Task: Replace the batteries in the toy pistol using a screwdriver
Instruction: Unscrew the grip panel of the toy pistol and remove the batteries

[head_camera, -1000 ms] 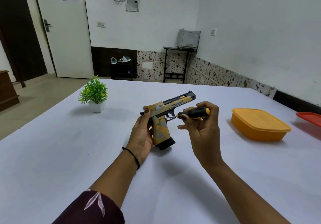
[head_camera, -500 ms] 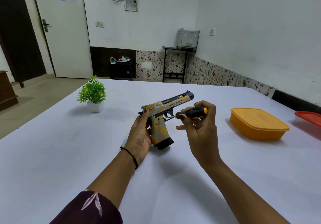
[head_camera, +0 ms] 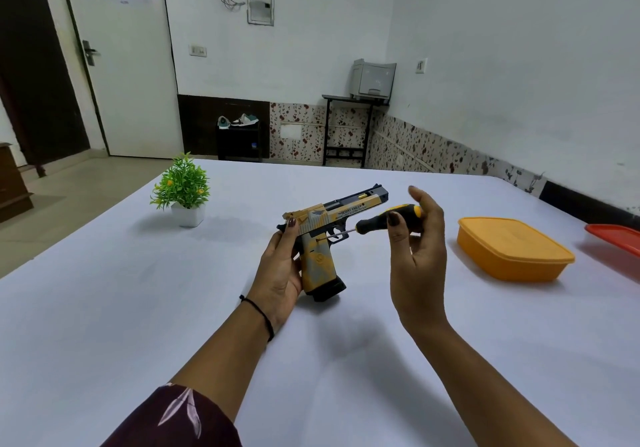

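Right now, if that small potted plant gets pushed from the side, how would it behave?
The potted plant probably slides rather than tips: its white pot looks squat with a flat base. Likely light, since the foliage looks plastic. A push high on the leaves would probably just bend them.

I count one toy pistol (head_camera: 318, 259) and one screwdriver (head_camera: 377, 219). Two hands are in view, one left hand (head_camera: 280, 273) and one right hand (head_camera: 419, 263). On the one tabletop (head_camera: 138, 308) I see one small potted plant (head_camera: 183, 186) and two plastic containers: one orange container (head_camera: 512, 249) with its lid on, one red container (head_camera: 616, 238) cut off by the frame edge. Against the far wall stands one printer (head_camera: 374, 77).
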